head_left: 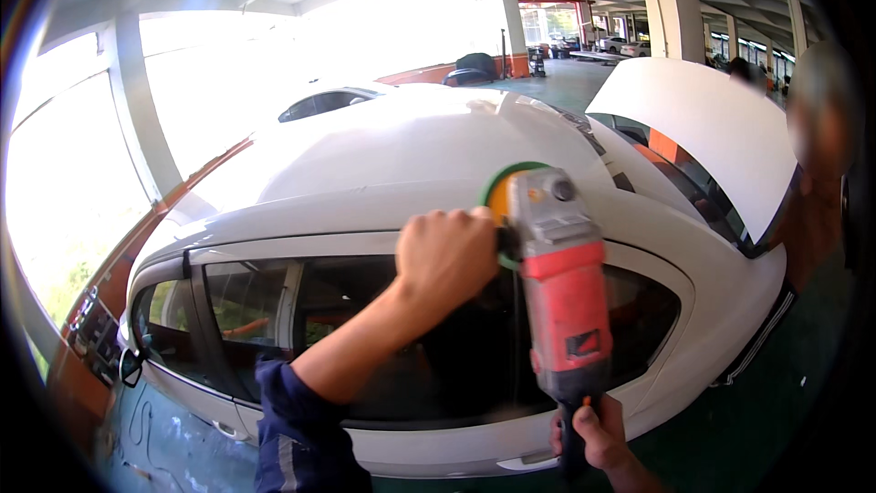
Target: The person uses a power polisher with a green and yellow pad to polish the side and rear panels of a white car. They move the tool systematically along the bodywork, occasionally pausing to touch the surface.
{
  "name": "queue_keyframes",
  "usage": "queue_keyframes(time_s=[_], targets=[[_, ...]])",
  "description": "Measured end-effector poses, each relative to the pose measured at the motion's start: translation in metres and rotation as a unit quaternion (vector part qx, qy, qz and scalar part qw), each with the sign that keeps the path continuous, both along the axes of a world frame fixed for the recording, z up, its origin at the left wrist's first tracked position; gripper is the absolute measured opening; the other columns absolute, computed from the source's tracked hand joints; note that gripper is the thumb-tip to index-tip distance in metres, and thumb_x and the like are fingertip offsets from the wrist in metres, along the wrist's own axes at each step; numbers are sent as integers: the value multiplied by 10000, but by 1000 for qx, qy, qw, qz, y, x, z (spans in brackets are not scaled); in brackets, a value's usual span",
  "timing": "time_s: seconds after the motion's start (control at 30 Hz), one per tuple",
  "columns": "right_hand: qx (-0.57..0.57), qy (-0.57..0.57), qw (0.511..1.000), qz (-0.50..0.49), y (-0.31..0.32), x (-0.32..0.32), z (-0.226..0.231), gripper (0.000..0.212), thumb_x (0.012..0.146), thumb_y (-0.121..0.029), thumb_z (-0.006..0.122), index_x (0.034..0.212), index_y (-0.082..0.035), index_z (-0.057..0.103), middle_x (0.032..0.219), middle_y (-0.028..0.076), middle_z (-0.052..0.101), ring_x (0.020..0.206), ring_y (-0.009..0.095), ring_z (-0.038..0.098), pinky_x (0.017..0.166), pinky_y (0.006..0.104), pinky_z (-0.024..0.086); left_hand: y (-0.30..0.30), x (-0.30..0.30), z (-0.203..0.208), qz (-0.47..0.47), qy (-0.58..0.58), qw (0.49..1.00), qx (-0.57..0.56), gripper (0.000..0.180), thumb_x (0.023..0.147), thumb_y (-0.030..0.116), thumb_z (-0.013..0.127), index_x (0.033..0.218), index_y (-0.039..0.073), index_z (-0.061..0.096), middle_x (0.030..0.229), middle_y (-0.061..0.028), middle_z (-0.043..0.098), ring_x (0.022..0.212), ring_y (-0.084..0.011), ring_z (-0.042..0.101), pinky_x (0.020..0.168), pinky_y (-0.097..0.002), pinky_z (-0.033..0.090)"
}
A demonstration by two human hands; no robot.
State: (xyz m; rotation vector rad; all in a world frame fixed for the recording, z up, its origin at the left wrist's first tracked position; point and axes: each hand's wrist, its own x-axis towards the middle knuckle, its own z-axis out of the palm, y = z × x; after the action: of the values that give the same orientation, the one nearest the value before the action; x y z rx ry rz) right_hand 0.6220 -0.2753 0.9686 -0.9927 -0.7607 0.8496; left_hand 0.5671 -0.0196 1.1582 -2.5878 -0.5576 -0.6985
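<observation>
A red and grey power polisher (566, 288) is held in front of me, over the side and roof edge of a white car (356, 215). My left hand (447, 251) is closed round its side handle, close to the grey gear head. Lower down, my right hand (593, 434) grips the dark rear end of the body. The round green and yellow pad (500, 194) stands tilted at the roof's near edge, partly hidden behind the gear head. Whether it touches the paint I cannot tell.
The car's trunk lid (703, 137) stands raised at the right, with a blurred person (817, 146) beside it. Dark side windows (411, 338) lie below the roof. Behind the car are another car (328, 102) and a concrete pillar (669, 5). A thin cable (141, 429) lies on the floor at lower left.
</observation>
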Motion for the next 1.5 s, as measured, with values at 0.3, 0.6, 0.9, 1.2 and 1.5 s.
queue_keyframes(time_s=[0.3, 0.6, 0.9, 1.2, 1.5], targets=[[-40, -177, 973, 145, 141, -93, 51, 339, 995, -302, 635, 1130, -11, 527, 694, 35, 594, 585, 89, 588, 559, 273, 497, 130, -184, -4, 174, -135, 975, -21, 250, 767, 317, 722, 776, 74, 663, 697, -207, 674, 708, -420, 684, 657, -497, 541], [-31, -301, 919, 254, 263, -181, 107, 633, 964, -625, 543, 1104, -8, 528, 683, 63, 610, 541, 132, 598, 534, 261, 496, 201, -342, 18, 318, -202, 926, -24, 268, 797, 281, 693, 839, 17, 720, 790, -258, 671, 803, -471, 659, 730, -523, 530], [-40, -124, 937, 324, 238, -150, 152, 523, 988, -549, 555, 1073, -34, 521, 702, 38, 570, 567, 122, 608, 540, 272, 548, 214, -274, 66, 239, -119, 961, -71, 256, 809, 237, 662, 781, -10, 719, 796, -280, 657, 798, -463, 654, 734, -512, 528], [-47, -9, 979, 199, 104, -62, 172, 469, 1029, -468, 521, 1093, -4, 510, 798, 87, 618, 629, 149, 638, 596, 324, 575, 138, -93, 85, 107, -12, 988, -110, 345, 828, 354, 694, 799, 13, 737, 831, -234, 706, 831, -410, 696, 774, -472, 552], [-49, 77, 995, 51, 27, -39, 143, 430, 1036, -429, 494, 1103, -5, 479, 808, 139, 610, 654, 213, 644, 608, 383, 574, 63, 7, 81, 13, 64, 997, -46, 220, 774, 224, 661, 795, 16, 730, 805, -213, 708, 776, -393, 703, 739, -457, 572]])
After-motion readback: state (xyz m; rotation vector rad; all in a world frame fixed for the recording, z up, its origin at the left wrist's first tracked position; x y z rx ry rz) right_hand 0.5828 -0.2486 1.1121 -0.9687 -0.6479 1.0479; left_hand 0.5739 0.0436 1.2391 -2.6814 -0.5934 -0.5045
